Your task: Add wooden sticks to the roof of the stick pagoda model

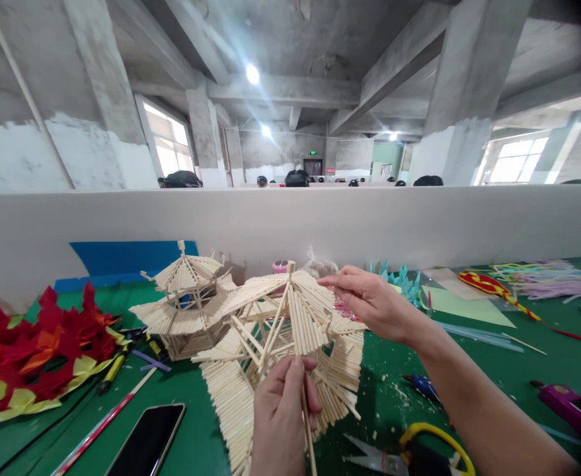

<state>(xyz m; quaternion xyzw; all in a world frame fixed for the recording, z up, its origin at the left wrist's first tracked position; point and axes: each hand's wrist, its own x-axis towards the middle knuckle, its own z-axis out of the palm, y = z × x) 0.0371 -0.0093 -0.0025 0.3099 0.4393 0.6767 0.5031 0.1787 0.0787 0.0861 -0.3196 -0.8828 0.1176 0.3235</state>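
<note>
A pagoda model made of thin wooden sticks (280, 330) stands tilted on the green table (191, 436) in front of me. My left hand (283, 413) is closed, pinching a single loose wooden stick (306, 416) held upright against the model's lower roof. My right hand (374, 304) reaches in from the right, its fingers pinched together on the edge of the upper roof. A second, finished stick pagoda (184, 304) stands just behind and to the left.
A black phone (146, 439) and a red-and-white pencil (102, 423) lie front left, beside red and yellow paper flowers (42, 350). Yellow-handled scissors (414, 453) lie front right, a purple glue gun (568, 403) further right. A white partition (290, 225) closes the back; people sit beyond.
</note>
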